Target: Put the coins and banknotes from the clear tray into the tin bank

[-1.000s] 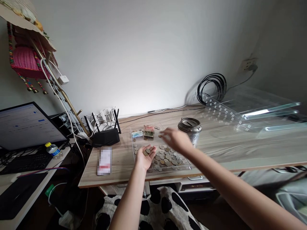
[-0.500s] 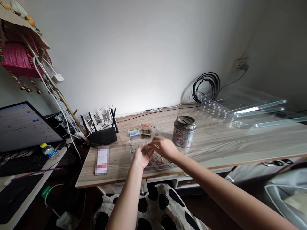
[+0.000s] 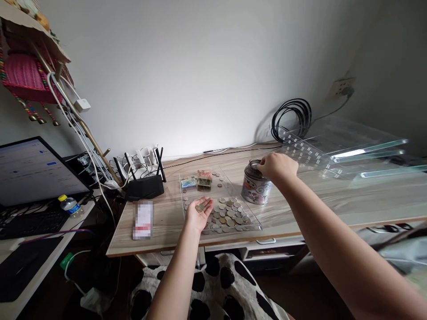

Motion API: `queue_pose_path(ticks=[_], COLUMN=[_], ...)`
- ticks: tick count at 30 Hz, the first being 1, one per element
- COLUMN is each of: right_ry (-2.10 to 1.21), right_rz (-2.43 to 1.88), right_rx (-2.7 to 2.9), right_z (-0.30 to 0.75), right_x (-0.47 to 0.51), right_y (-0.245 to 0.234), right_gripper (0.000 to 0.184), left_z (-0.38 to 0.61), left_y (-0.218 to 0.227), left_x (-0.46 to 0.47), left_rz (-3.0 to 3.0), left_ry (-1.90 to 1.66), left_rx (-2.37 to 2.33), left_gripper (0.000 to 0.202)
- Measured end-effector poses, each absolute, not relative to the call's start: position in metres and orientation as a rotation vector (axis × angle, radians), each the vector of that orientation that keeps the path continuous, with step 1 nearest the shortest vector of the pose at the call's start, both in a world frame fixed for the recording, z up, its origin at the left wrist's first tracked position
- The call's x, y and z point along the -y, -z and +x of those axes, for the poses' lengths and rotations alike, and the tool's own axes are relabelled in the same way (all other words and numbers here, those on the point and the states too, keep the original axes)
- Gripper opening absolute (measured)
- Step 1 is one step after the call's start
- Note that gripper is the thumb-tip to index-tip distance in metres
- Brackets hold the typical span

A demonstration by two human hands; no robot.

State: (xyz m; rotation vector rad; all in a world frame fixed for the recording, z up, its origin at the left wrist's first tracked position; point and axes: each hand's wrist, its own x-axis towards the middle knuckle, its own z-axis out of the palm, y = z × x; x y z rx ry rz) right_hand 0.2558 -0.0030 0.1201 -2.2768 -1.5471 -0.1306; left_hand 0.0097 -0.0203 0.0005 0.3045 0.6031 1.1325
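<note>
Your two hands are well apart: the left hand point(image 3: 196, 218) lies palm up just below the centre of the frame, fingers spread loosely under a coin point(image 3: 199, 208) resting in the palm, while the right hand point(image 3: 279, 167) is over the top of the tin point(image 3: 256, 190), right of centre, fingertips turned down at its lid. Your knuckles hide those tips, so I can't tell whether they are closed on anything. The tin stands upright on the wooden desk point(image 3: 167, 231), just beyond the right edge of the clear tray point(image 3: 255, 227). Loose coins point(image 3: 230, 214) are spread thickly across the tray's lower right, just beside your left hand, with a few more scattered along its left side and far end. At the tray's upper left, a blue banknote point(image 3: 188, 183) lies beside a small stack of red and green banknotes point(image 3: 204, 180). Left of the tray in the frame you have a black router point(image 3: 144, 189), with a blurred-out white rectangle point(image 3: 143, 220) below it. A coil of black cable point(image 3: 307, 115) leans against the wall at right, near some clear plastic panels point(image 3: 363, 153).
</note>
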Motion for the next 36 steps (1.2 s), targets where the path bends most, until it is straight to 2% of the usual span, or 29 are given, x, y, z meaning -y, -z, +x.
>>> queue_pose_path(ticks=[3, 5, 8, 13, 18, 23, 27, 32, 36], right_ry=[0.323, 0.336, 0.079, -0.002, -0.045, 0.204, 0.084, 0.124, 0.395], right_rz=[-2.108, -1.871, -1.544, -1.560, -1.685, -2.064, -2.211, -2.270, -2.030], right_rx=[1.565, 1.724, 2.255, 2.501, 2.234, 1.512, 1.565, 1.622, 1.658], right_z=[0.229, 0.198, 0.145, 0.105, 0.139, 0.222, 0.261, 0.262, 0.237], right_x=[0.014, 0.027, 0.044, 0.045, 0.039, 0.021, 0.001, -0.005, 0.011], right_y=[-0.114, -0.102, -0.072, -0.035, -0.066, -0.117, -0.127, -0.122, -0.113], right_gripper=[0.033, 0.035, 0.029, 0.022, 0.021, 0.027, 0.018, 0.015, 0.028], left_z=[0.009, 0.010, 0.011, 0.013, 0.011, 0.008, 0.008, 0.008, 0.008], left_y=[-0.002, -0.003, -0.006, -0.005, -0.002, -0.003, -0.004, -0.002, -0.003], left_x=[0.022, 0.023, 0.024, 0.021, 0.019, 0.022, 0.024, 0.023, 0.022], left_rz=[0.286, 0.277, 0.254, 0.218, 0.203, 0.264, 0.278, 0.286, 0.265], left_ry=[-1.136, -1.110, -1.081, -1.141, -1.127, -1.105, -1.115, -1.119, -1.127], left_rx=[-0.616, -0.624, -0.613, -0.580, -0.624, -0.601, -0.617, -0.617, -0.612], left_gripper=[0.024, 0.027, 0.028, 0.027, 0.017, 0.018, 0.017, 0.018, 0.023])
